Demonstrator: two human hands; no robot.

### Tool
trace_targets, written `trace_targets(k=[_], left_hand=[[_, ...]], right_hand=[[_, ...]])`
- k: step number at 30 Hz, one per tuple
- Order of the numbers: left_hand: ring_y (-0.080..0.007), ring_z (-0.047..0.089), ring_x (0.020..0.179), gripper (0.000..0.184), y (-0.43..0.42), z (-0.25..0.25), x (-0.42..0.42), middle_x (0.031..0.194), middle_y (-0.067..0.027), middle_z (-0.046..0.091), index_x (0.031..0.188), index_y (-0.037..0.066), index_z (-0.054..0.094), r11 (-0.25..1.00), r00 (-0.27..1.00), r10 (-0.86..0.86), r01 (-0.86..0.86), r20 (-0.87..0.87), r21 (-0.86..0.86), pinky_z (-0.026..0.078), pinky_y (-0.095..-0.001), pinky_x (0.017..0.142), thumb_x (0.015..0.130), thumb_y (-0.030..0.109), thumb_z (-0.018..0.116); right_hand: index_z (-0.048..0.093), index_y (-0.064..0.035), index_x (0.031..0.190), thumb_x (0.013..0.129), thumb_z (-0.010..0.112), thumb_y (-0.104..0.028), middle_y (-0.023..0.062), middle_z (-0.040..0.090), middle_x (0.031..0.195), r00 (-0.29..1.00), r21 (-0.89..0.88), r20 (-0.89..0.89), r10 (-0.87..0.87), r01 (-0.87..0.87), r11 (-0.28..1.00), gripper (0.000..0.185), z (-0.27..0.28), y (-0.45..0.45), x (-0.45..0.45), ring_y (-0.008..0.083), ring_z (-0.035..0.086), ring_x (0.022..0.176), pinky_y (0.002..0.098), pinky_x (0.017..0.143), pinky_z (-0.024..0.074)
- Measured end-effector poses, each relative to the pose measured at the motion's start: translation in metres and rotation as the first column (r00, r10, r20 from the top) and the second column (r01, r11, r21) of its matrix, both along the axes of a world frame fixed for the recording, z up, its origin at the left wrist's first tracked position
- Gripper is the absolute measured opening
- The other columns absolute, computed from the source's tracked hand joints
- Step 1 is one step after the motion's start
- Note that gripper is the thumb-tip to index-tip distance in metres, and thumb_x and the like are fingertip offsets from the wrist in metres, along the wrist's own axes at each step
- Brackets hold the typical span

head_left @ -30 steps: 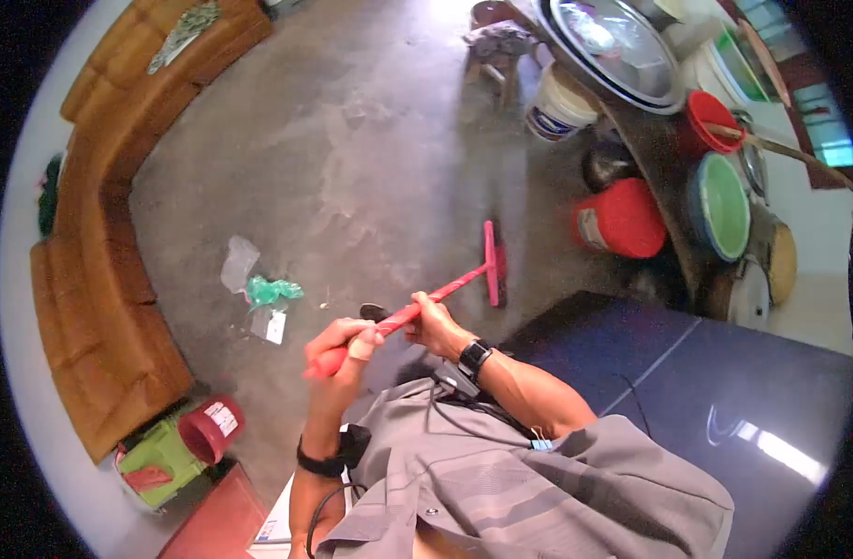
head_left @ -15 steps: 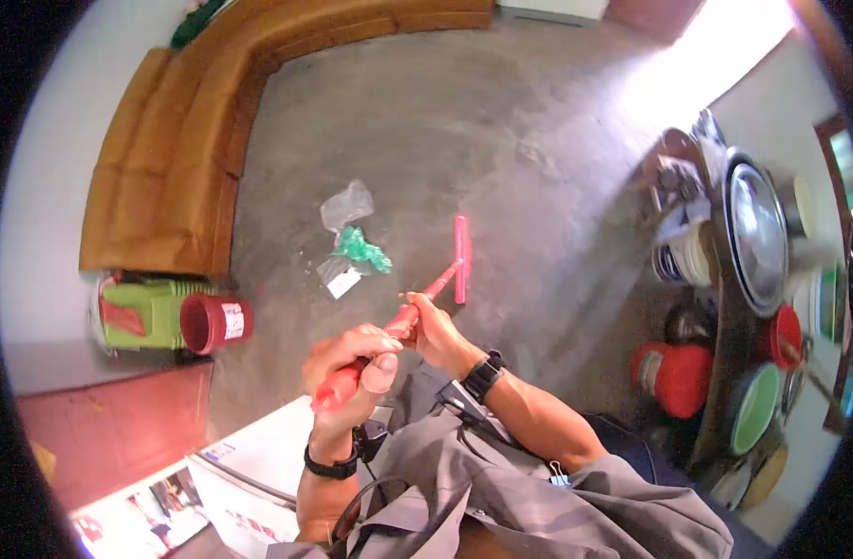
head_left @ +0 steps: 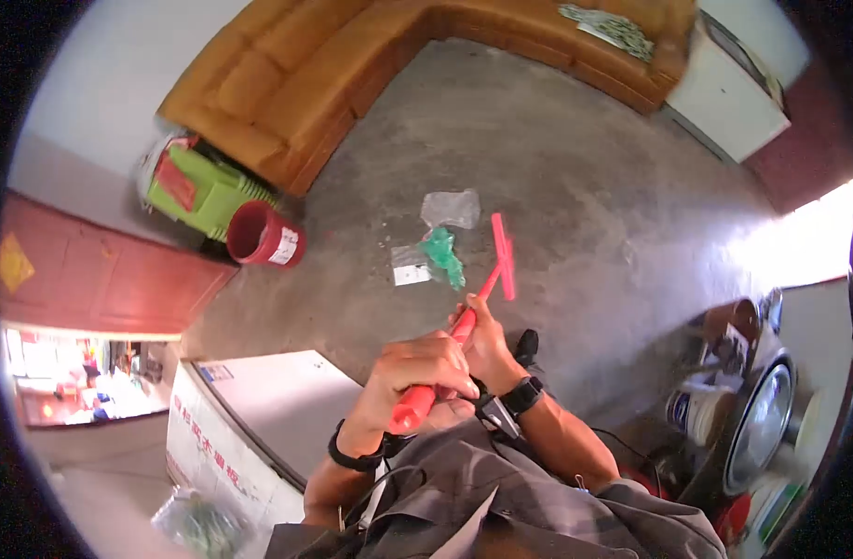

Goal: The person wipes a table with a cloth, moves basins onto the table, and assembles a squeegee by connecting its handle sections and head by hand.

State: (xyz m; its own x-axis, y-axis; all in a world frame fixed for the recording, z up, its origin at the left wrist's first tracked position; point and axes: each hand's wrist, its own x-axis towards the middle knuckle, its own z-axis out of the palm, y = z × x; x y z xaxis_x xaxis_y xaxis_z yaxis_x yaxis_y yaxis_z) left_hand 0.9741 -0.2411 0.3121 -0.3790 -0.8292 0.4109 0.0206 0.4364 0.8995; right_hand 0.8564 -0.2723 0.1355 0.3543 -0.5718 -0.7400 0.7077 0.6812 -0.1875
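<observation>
Both of my hands are wrapped round the handle of a pink-red floor squeegee, whose long straight head is down at the floor. My left hand is closed near the handle's top end. Further down the shaft, my right hand is closed too. Just left of the squeegee head lie a crumpled green plastic bag, a clear plastic bag and a clear packet with a white label.
A brown sofa lines the back and left. Beside it are a red bucket and green plastic stools. A white box stands near my left. Buckets and a large metal lid stand at right; a white cabinet is at the back.
My view has swung left, so the room has shifted and turned in the picture. The squeegee head is now closer to the plastic bags. Both hands keep their hold on the handle.
</observation>
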Motion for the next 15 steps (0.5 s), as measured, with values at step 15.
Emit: trace_targets(k=[15], left_hand=[[-0.0273,0.062,0.096,0.026,-0.11,-0.02,-0.056,0.088,-0.0068,0.064,0.092,0.007,0.065,0.935,0.929,0.35,-0.355,0.12,0.021,0.045,-0.0448,0.091,0.07,0.012,0.078]], right_hand=[[0.053,-0.0062,0.089,0.084,0.063,-0.026,0.0031,0.057,0.073,0.908,-0.208,-0.169,0.382,-0.412,0.887,0.023,0.007,-0.206,-0.038,0.0188,0.055,0.061,0.0347,0.058,0.0487]])
